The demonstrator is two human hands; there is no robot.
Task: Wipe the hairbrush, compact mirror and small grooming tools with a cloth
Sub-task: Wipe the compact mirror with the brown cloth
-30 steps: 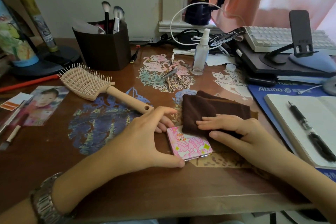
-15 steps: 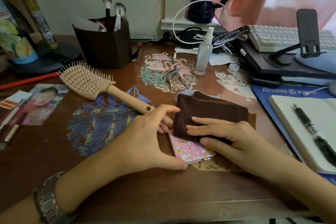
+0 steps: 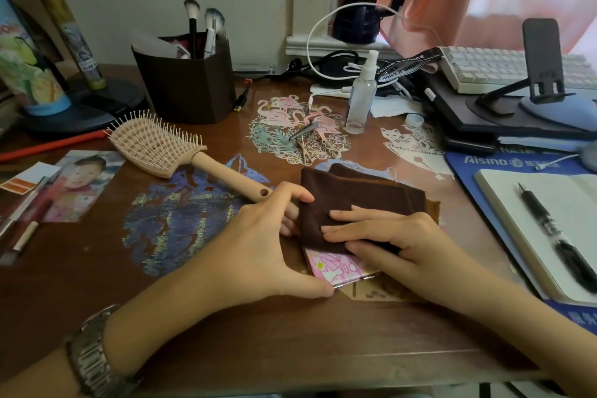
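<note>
The compact mirror (image 3: pixel 336 266) lies flat near the front edge of the table (image 3: pixel 226 339), and only its near, pink-patterned part shows, because the folded brown cloth (image 3: pixel 355 200) is drawn over the far part of it. The right hand (image 3: pixel 391 236) lies on the cloth with its fingers (image 3: pixel 342 215) straight and together, pressing down, not gripping. The left hand (image 3: pixel 255 236) brackets the mirror's left side, thumb at the near corner and forefinger curved round to the far edge where the cloth begins, so that it clamps the mirror in place. To my eye the mirror is the piece being wiped at the moment, and the way to do it well is to keep that left-hand brace firm so the small case doesn't skate on the glossy table, and to press evenly through flat fingers so the cloth stays in contact all the way to the edges and the hinge. The cloth is thick with folds; a bunched fold could ride over a corner and miss it, so the near strip wants its own pass. The hairbrush (image 3: pixel 168 152) waits to the far left, its handle end just beside the left forefinger, and the small grooming tools (image 3: pixel 310 140) lie farther back on a flamingo paper cutout (image 3: pixel 274 119), beside a clear spray bottle (image 3: pixel 361 97); whether these have had their turn I cannot tell.
</note>
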